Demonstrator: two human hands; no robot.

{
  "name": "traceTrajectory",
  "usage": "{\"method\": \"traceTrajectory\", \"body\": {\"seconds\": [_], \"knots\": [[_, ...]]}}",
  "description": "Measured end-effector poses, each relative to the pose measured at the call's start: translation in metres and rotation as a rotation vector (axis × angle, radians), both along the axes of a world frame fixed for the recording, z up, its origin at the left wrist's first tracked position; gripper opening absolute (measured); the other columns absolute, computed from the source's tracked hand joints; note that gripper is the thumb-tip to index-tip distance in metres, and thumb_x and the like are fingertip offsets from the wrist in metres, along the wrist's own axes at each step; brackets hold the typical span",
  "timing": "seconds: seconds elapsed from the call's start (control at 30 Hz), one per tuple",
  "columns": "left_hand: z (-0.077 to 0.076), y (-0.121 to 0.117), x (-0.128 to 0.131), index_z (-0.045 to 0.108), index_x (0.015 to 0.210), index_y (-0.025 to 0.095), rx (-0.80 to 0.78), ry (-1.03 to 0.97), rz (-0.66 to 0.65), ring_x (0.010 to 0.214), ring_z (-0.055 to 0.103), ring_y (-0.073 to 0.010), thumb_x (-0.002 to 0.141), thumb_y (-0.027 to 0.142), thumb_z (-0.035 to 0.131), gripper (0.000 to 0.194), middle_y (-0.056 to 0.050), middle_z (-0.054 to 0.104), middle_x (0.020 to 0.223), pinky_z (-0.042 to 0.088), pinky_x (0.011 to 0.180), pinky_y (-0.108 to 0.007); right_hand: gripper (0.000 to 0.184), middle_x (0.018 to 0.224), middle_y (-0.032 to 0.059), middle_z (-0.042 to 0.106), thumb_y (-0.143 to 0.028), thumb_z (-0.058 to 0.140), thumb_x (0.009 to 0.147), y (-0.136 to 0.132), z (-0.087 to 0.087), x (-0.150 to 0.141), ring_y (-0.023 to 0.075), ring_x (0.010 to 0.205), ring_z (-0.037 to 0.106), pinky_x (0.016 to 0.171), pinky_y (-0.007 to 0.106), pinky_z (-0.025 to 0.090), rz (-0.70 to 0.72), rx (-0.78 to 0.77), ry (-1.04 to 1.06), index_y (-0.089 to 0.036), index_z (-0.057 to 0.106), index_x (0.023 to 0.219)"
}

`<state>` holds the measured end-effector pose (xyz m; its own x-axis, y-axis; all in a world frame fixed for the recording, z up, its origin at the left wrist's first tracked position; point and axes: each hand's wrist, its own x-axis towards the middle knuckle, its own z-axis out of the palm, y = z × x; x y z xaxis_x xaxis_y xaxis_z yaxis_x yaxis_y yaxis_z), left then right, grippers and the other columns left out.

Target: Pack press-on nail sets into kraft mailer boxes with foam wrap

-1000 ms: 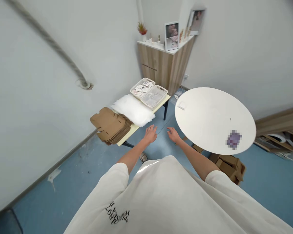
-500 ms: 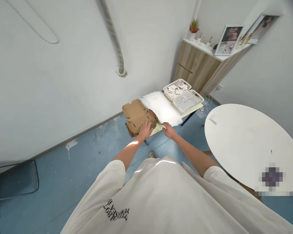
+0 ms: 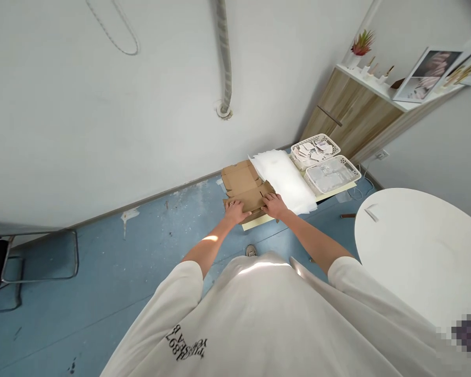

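A flat, unfolded brown cardboard box (image 3: 241, 179) lies over more cardboard on a low pale-yellow table (image 3: 258, 222). At its near left corner, my left hand (image 3: 235, 212) grips the edge, fingers on top and thumb pointing inward. My right hand (image 3: 275, 205) holds the near right part of the same box, its fingers bent over the flap. Their undersides are hidden from me. Beside the right hand lies a stack of white foam sheets (image 3: 284, 180).
Past the foam stand a white basket of small cards (image 3: 315, 152) and another basket with clear packets (image 3: 333, 174). A white round table (image 3: 412, 241) is at the right. Behind the baskets rises a wooden cabinet (image 3: 347, 112); a metal-framed chair (image 3: 76, 256) stands far left.
My right hand has moved from beside the cardboard onto its right part. My left hand has shifted to the near left corner. The view has turned a little left.
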<state>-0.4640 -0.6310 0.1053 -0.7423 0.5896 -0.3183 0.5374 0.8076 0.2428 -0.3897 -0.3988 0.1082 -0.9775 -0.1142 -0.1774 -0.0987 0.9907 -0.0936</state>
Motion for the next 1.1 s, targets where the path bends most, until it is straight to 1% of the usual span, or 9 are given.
{"method": "traceTrajectory", "body": {"seconds": [0.13, 0.27, 0.33, 0.53, 0.67, 0.8, 0.9, 0.97, 1.1], "knots": [[-0.002, -0.001, 0.003, 0.063, 0.127, 0.023, -0.008, 0.007, -0.039, 0.137, 0.041, -0.0333, 0.1, 0.05, 0.036, 0.047, -0.011, 0.054, 0.144, 0.02, 0.118, -0.058, 0.04, 0.134, 0.0164, 0.06, -0.04, 0.045, 0.1, -0.001, -0.001, -0.005, 0.0322, 0.126, 0.047, 0.108, 0.048, 0.025, -0.012, 0.026, 0.011, -0.018, 0.064, 0.127], [-0.001, 0.003, 0.01, 0.052, 0.143, 0.024, -0.044, 0.027, -0.05, 0.14, 0.037, -0.0354, 0.098, 0.037, 0.036, 0.05, -0.012, 0.047, 0.151, 0.017, 0.118, -0.063, 0.037, 0.123, 0.0177, 0.066, -0.028, 0.043, 0.098, -0.003, -0.001, -0.01, 0.0328, 0.114, 0.053, 0.107, 0.05, 0.021, 0.002, 0.083, 0.027, -0.017, 0.069, 0.121], [-0.002, 0.005, 0.013, 0.046, 0.149, 0.023, -0.053, 0.031, -0.056, 0.142, 0.034, -0.037, 0.098, 0.036, 0.036, 0.054, -0.013, 0.043, 0.154, 0.017, 0.118, -0.065, 0.035, 0.121, 0.0181, 0.067, -0.023, 0.047, 0.094, -0.004, -0.002, -0.011, 0.0333, 0.113, 0.053, 0.107, 0.05, 0.019, 0.011, 0.113, 0.031, -0.017, 0.071, 0.119], [-0.004, 0.001, 0.012, 0.044, 0.151, 0.027, -0.069, 0.028, -0.088, 0.146, 0.028, -0.0383, 0.101, 0.046, 0.034, 0.055, -0.011, 0.035, 0.161, 0.016, 0.118, -0.067, 0.032, 0.116, 0.0172, 0.067, -0.017, 0.05, 0.089, -0.002, -0.005, -0.009, 0.0319, 0.109, 0.053, 0.106, 0.049, 0.018, 0.029, 0.143, 0.045, -0.018, 0.076, 0.109], [-0.005, -0.003, 0.012, 0.039, 0.154, 0.03, -0.062, 0.047, -0.091, 0.146, 0.029, -0.035, 0.102, 0.044, 0.035, 0.054, -0.008, 0.034, 0.162, 0.018, 0.12, -0.064, 0.032, 0.116, 0.0161, 0.067, -0.016, 0.049, 0.091, 0.002, -0.004, -0.005, 0.0298, 0.107, 0.053, 0.105, 0.047, 0.02, 0.048, 0.126, 0.062, -0.019, 0.076, 0.107], [-0.003, -0.003, 0.015, 0.036, 0.156, 0.03, -0.052, 0.075, -0.079, 0.147, 0.029, -0.034, 0.102, 0.036, 0.033, 0.054, -0.009, 0.034, 0.162, 0.018, 0.12, -0.066, 0.034, 0.116, 0.0148, 0.067, -0.017, 0.046, 0.094, 0.004, -0.001, -0.002, 0.0293, 0.107, 0.053, 0.106, 0.046, 0.021, 0.049, 0.095, 0.074, -0.02, 0.076, 0.11], [0.002, -0.003, 0.019, 0.037, 0.155, 0.031, -0.044, 0.091, -0.083, 0.147, 0.03, -0.0346, 0.103, 0.032, 0.029, 0.053, -0.01, 0.035, 0.162, 0.016, 0.119, -0.068, 0.038, 0.117, 0.0149, 0.067, -0.021, 0.042, 0.096, 0.004, 0.003, 0.0, 0.0307, 0.11, 0.052, 0.107, 0.047, 0.02, 0.041, 0.06, 0.09, -0.02, 0.074, 0.116], [0.009, -0.003, 0.022, 0.038, 0.155, 0.032, -0.038, 0.105, -0.101, 0.145, 0.034, -0.0341, 0.103, 0.029, 0.03, 0.053, -0.01, 0.038, 0.16, 0.013, 0.119, -0.068, 0.04, 0.119, 0.0156, 0.067, -0.023, 0.041, 0.096, 0.004, 0.006, 0.0, 0.032, 0.112, 0.052, 0.109, 0.048, 0.019, 0.033, 0.038, 0.103, -0.019, 0.07, 0.124], [0.028, -0.003, 0.023, 0.036, 0.156, 0.03, -0.039, 0.173, -0.161, 0.141, 0.041, -0.032, 0.097, 0.021, 0.041, 0.06, -0.01, 0.043, 0.157, 0.008, 0.123, -0.061, 0.05, 0.126, 0.0163, 0.065, -0.021, 0.044, 0.094, 0.004, 0.014, -0.003, 0.0332, 0.119, 0.049, 0.114, 0.05, 0.013, 0.028, 0.044, 0.161, -0.017, 0.057, 0.143]]}}
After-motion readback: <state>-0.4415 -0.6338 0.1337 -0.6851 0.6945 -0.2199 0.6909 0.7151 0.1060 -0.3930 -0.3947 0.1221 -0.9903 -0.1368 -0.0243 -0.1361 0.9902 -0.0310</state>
